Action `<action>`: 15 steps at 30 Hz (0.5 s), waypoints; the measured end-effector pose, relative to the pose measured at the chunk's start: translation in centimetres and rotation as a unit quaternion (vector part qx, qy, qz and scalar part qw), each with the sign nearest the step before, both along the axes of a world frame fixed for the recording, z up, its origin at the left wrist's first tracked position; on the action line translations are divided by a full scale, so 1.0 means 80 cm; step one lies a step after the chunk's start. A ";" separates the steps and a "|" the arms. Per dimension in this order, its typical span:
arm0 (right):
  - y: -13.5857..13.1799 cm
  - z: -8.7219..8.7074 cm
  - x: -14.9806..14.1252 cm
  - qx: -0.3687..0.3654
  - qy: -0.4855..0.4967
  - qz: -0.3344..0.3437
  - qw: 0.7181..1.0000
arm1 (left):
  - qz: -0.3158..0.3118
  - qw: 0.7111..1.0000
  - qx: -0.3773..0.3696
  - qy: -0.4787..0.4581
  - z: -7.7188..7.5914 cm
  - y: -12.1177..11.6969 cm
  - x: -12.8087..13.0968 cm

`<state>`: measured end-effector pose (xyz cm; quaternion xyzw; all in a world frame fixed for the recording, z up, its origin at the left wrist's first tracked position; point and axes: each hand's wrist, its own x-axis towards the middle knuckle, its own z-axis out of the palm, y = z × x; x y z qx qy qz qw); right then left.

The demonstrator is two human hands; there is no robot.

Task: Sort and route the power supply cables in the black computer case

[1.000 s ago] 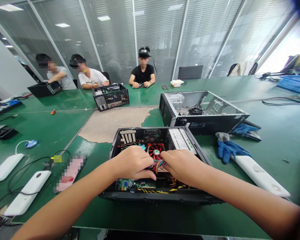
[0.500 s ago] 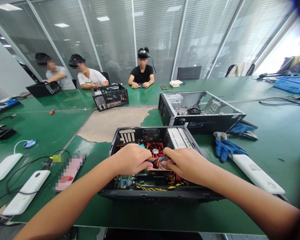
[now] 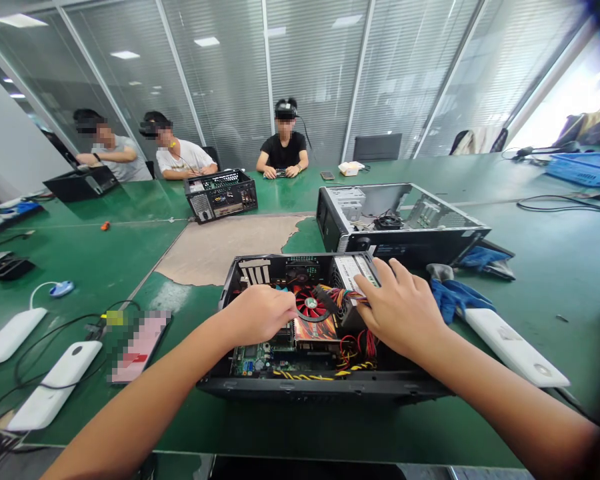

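I take the red fan (image 3: 311,304) as the centre of the clock, with twelve pointing away from the person. This fan is round, with thin curved blades, and it sits in the open computer case (image 3: 325,387), which has matt black walls and lies on the glossy green table (image 3: 540,267) in front of the person.

At nine o'clock is the left hand (image 3: 263,315). Its fingers are curled and their tips come together beside the fan; I cannot tell if something thin is pinched there. At three o'clock the right hand (image 3: 400,303) has its thumb and forefinger closed on the wire bundle (image 3: 347,295), while the other fingers are spread above the power supply (image 3: 351,268). The bundle is made of many soft coloured wires and ends in a dark, blocky connector (image 3: 326,299), which is over the right side of the fan.

The power supply, a metal box with a printed label, is at two. Just below the fan, at six, the card (image 3: 317,331) shows a glossy flame pattern. Loose red wires (image 3: 366,343) curl at four, and a green circuit board (image 3: 253,357) is at eight.

Outside the case, a crumpled blue fabric glove (image 3: 447,300) lies at three, and a larger metal case (image 3: 415,245) stands open at two.
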<state>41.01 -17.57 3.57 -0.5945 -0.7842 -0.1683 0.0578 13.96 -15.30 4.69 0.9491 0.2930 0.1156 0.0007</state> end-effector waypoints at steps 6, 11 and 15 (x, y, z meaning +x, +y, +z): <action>0.015 -0.018 0.025 -0.107 0.061 -0.064 0.990 | 0.140 0.989 0.033 -0.042 -0.003 0.006 -0.019; 0.023 -0.026 0.038 -0.161 0.126 -0.063 0.977 | 0.289 0.942 0.061 -0.161 -0.016 0.015 -0.048; 0.030 -0.032 0.045 -0.175 0.181 -0.039 0.967 | 0.406 0.892 0.029 -0.199 -0.032 0.028 -0.073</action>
